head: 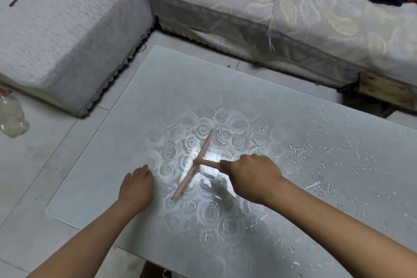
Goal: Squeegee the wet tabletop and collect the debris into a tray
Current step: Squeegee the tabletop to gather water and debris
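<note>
- Near the middle of the tabletop (pixel 108 165) is the squeegee (pixel 194 165). Its long blade slants from far right to near left.
- The right hand (pixel 250 176) has its fingers (pixel 226 166) curled round the handle, which points right.
- The left hand (pixel 136 184) rests just left of the blade, fingers close together, not touching it.
- The wet bits (pixel 316 165) lie to the right, on the handle side. I see no tray.

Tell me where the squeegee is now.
Head view: the pinkish T-shaped squeegee rests on the rose-patterned tabletop, handle gripped by the right hand, beside the left hand.
</note>
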